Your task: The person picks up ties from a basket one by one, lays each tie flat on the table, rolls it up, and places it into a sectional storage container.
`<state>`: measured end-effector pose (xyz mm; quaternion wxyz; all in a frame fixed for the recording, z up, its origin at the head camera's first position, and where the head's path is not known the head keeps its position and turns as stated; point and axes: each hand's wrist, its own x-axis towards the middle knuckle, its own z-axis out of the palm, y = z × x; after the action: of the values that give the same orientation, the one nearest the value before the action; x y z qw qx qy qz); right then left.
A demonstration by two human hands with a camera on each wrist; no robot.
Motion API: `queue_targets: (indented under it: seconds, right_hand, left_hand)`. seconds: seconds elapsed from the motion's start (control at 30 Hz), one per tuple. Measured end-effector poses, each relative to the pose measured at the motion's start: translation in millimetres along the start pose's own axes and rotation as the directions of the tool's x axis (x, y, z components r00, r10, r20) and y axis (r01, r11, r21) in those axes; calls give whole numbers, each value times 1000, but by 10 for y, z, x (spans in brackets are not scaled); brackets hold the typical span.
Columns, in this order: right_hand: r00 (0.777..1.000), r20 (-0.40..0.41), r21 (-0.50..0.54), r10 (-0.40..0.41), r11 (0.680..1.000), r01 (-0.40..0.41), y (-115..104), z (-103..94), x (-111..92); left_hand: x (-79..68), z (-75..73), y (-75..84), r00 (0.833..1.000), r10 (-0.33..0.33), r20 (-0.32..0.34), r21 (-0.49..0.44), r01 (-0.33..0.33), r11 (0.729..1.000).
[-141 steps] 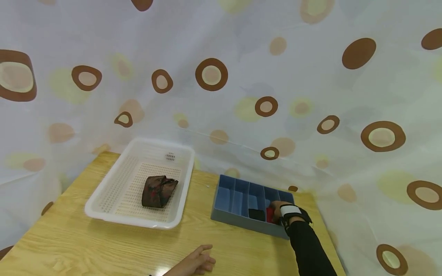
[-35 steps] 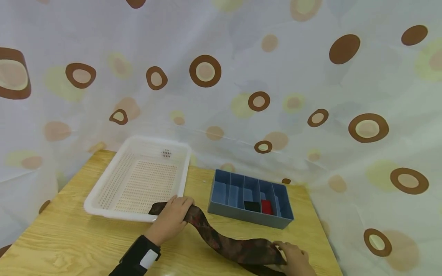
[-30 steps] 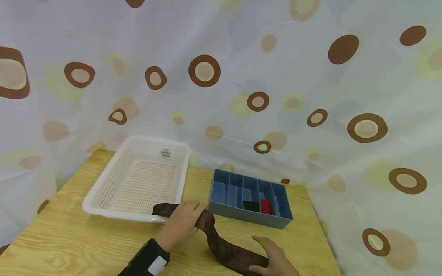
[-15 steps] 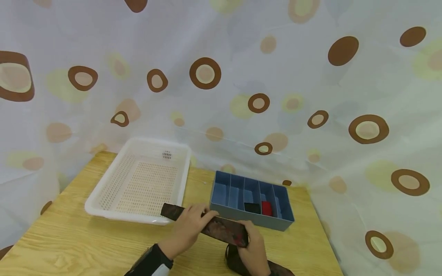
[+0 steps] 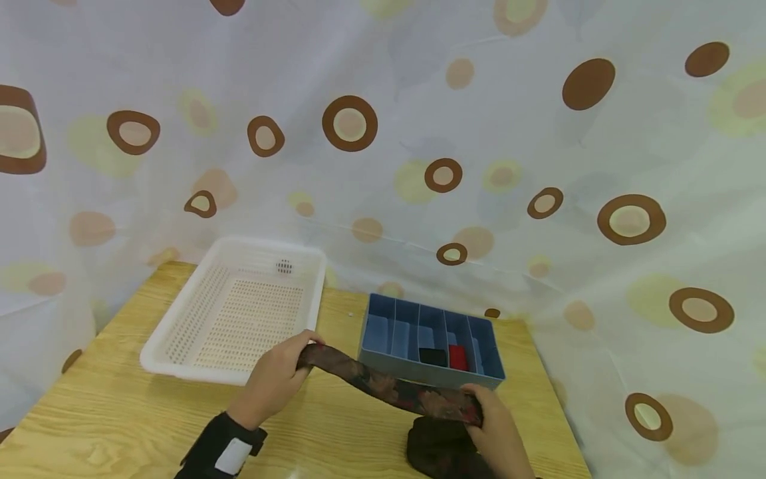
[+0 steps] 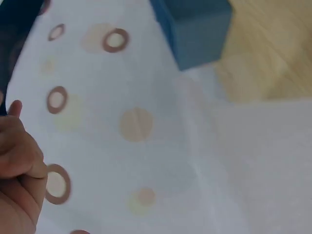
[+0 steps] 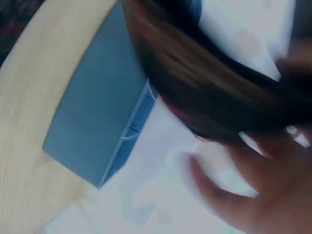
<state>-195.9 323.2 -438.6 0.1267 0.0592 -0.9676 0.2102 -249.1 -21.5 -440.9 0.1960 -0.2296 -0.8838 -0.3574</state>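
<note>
A long, dark necktie [image 5: 389,389] with a brown and red floral pattern hangs slightly slack between both hands, above the table. My left hand [image 5: 272,379] pinches one end of this stretch, beside the basket's near right corner. At the other end, my right hand [image 5: 499,429] grips the tie between thumb and fingers. The rest of the tie lies in a dark heap below the right hand, partly hidden by it. In the right wrist view the tie [image 7: 195,73] is blurred across the hand. The left wrist view shows curled fingers [image 6: 19,156] at its edge.
A white perforated plastic basket [image 5: 173,374] stands at the left on the wooden table [image 5: 120,419]. Behind the tie is a blue box [image 5: 493,382] with several compartments, holding a black roll [image 5: 433,357] and a red roll [image 5: 457,357]. A patterned curtain [image 5: 383,259] hangs behind.
Earlier the tie lay folded in the basket and my right hand was in the box. Since then both hands took hold of the tie and unrolled it; they have just moved apart, stretching it.
</note>
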Motion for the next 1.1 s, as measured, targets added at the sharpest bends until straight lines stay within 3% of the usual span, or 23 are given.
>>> queue_targets:
  seconds: [0.07,0.13,0.17,0.23,0.3,0.4,0.5,0.57,0.63,0.73,0.8,0.87,0.9,0.97,1.0,1.03,1.1]
  right_hand:
    - [976,216,-20,-19,1000,24,-16,87,16]
    - [926,369,15,-81,997,81,-64,179,33]
    - [901,419,42,-109,994,101,-99,225,45]
    - [877,447,113,-176,984,140,-196,302,59]
    - [886,401,191,-233,967,168,-331,370,69]
    - [923,253,336,-289,921,197,-603,439,76]
    - [946,71,449,-316,857,253,-892,470,89]
    - [948,-16,466,-318,836,288,-1051,470,113]
    - [952,-61,461,-300,838,294,-1172,457,139]
    - [957,-98,358,-274,887,290,-1285,428,169]
    - [957,-121,232,-263,930,285,-1336,405,185]
    - [962,-131,132,-238,958,255,-1376,373,202]
    - [968,-129,115,-214,967,229,-1391,353,217]
    - [980,-110,182,-167,966,185,-1406,299,245]
    - [982,-100,259,-159,949,181,-1408,271,261]
    - [982,-86,369,-171,910,190,-1409,237,280]
    - [968,-100,548,-229,799,245,-1433,155,312]
  left_hand:
    - [30,-29,111,1000,17,6,-38,-17,999]
    - [59,-45,206,999,49,17,-56,-48,997]
    - [73,-44,244,998,62,17,-61,-60,996]
    - [94,-37,316,997,78,12,-91,-77,993]
    - [108,-26,385,997,80,12,-165,-77,983]
    - [123,4,496,994,110,14,-269,-102,958]
    - [129,68,601,982,187,15,-297,-174,939]
    - [120,134,650,973,231,-8,-294,-223,929]
    - [99,213,675,971,230,-61,-304,-237,923]
    - [51,332,662,987,103,-121,-430,-146,891]
    - [11,401,616,992,-15,-123,-555,-57,830]
    - [-31,451,555,992,-85,-92,-670,2,743]
    - [-55,475,518,994,-89,-65,-719,15,694]
    - [-101,517,462,1000,-17,-17,-768,-2,640]
    - [-121,548,441,999,43,7,-776,-21,631]
    - [-142,579,433,994,91,52,-772,-18,635]
    - [-180,665,432,975,146,169,-755,32,655]
